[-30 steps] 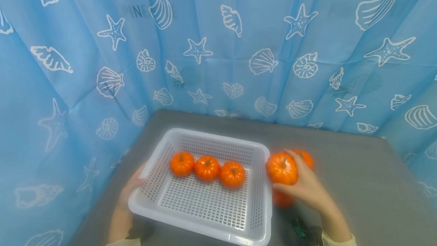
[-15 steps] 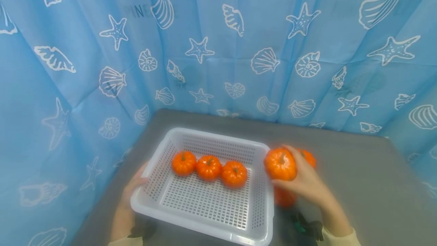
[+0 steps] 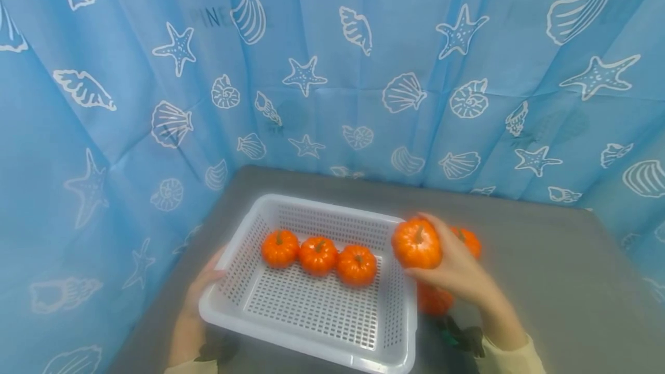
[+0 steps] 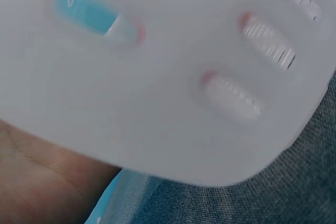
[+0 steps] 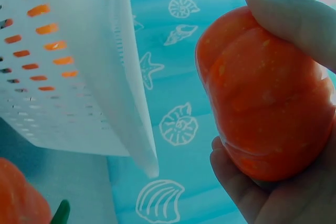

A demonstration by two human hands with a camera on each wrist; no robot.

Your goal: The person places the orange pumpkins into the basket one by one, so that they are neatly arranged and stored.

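Three small orange pumpkins, the left one [image 3: 280, 249], the middle one [image 3: 318, 256] and the right one [image 3: 356, 265], sit in a row inside a white perforated plastic basket [image 3: 280, 339]. My left hand [image 3: 197, 290] grips the basket's left rim; the left wrist view shows the palm [image 4: 47, 177] under the white wall. My right hand [image 3: 459, 267] holds another pumpkin [image 3: 417, 243] between thumb and fingers, raised at the basket's right rim and overlapping it in the head view. In the right wrist view this pumpkin [image 5: 262, 98] is gripped beside the basket's outer wall [image 5: 100, 61].
Two more pumpkins lie on the grey table [image 3: 550, 270] right of the basket: one [image 3: 467, 241] behind my right hand, one [image 3: 433, 300] nearer me, partly hidden by the hand. A blue curtain [image 3: 332, 74] with white shell and starfish prints hangs behind and at the sides.
My right hand has moved the pumpkin up and left, from beside the basket to over its right rim. The left hand stays on the basket.
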